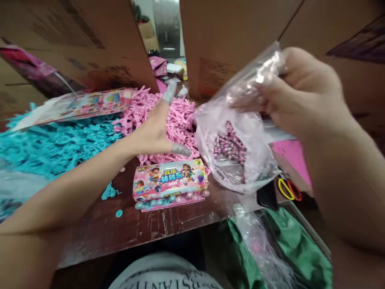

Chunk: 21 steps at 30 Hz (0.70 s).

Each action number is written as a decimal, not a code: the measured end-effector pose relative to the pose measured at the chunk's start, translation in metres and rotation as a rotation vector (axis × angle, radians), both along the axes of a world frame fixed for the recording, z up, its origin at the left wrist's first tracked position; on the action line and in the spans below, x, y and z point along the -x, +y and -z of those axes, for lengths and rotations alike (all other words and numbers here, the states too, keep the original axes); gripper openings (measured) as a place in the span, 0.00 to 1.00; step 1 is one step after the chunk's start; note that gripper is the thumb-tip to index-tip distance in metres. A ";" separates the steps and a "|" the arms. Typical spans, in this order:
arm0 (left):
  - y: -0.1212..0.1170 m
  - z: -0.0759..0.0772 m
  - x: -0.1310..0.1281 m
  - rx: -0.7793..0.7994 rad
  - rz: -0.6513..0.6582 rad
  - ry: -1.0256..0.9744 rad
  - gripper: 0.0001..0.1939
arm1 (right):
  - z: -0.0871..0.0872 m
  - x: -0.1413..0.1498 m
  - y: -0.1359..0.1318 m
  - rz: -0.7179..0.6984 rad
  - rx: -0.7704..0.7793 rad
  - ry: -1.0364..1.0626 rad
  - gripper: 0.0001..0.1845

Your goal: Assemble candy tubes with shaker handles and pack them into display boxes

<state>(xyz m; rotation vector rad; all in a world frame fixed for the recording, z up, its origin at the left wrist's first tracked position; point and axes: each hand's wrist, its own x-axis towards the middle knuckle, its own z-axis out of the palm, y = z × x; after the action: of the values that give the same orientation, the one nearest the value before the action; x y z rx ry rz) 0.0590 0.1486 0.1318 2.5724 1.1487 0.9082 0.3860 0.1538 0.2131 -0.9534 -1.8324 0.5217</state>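
A person seated or standing at a dark red-brown table [117, 237], seen from head height, has both bare forearms stretched forward over it. The right hand [303, 88], raised on the right, grasps a crinkled, shiny piece of clear plastic film [252, 82] between thumb and fingers; whether the film belongs to the bag beneath cannot be told. Below it sits a translucent white plastic bag [261, 164], its mouth gaping, with many small metallic pink pieces [230, 146] heaped inside. The left hand [158, 130] is spread wide and grips nothing visible, with grey tape wrapped around the thumb and one finger; it is over a loose pile of small pink plastic parts [183, 114], and contact with them is unclear. Just nearer the viewer, on the table left of the bag, lies a long pink-and-white printed carton [171, 180] with cartoon children, fruit and bold Chinese lettering, and a row of blue and pink balls [171, 199] along its near edge. Farther left spreads a big heap of turquoise plastic parts [66, 144], with flat printed cards [96, 103] resting on top. One small turquoise disc [119, 213] lies alone. Right of the bag are yellow and orange loop handles [287, 189]; below them, rumpled green sheeting [288, 233]. Brown cardboard boxes [225, 36] wall the far side.
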 end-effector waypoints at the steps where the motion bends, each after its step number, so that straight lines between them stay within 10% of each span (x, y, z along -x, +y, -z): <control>1: 0.012 -0.013 -0.017 -0.040 0.031 -0.044 0.79 | -0.011 0.013 -0.005 -0.112 0.019 0.072 0.24; 3: 0.024 -0.035 -0.041 -0.040 0.087 -0.137 0.69 | -0.029 0.030 -0.006 -0.212 0.014 0.206 0.22; 10: -0.004 -0.069 -0.004 0.178 0.006 -0.520 0.32 | -0.047 -0.014 0.005 0.366 -0.033 0.143 0.09; 15: -0.015 -0.081 0.027 0.133 -0.150 -0.646 0.09 | -0.046 0.001 0.007 0.484 -0.164 -0.158 0.29; 18: -0.017 -0.092 0.034 0.041 -0.206 -0.698 0.09 | -0.052 0.027 0.013 0.382 -0.212 -0.238 0.45; 21: -0.019 -0.104 0.042 0.067 -0.275 -0.804 0.17 | -0.061 0.044 0.018 0.362 -0.146 -0.187 0.36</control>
<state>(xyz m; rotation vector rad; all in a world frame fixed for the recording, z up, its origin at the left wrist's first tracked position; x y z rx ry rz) 0.0175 0.1292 0.2354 1.6987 1.2222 1.7014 0.3419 0.1719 0.2745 -1.2308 -1.7769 0.0777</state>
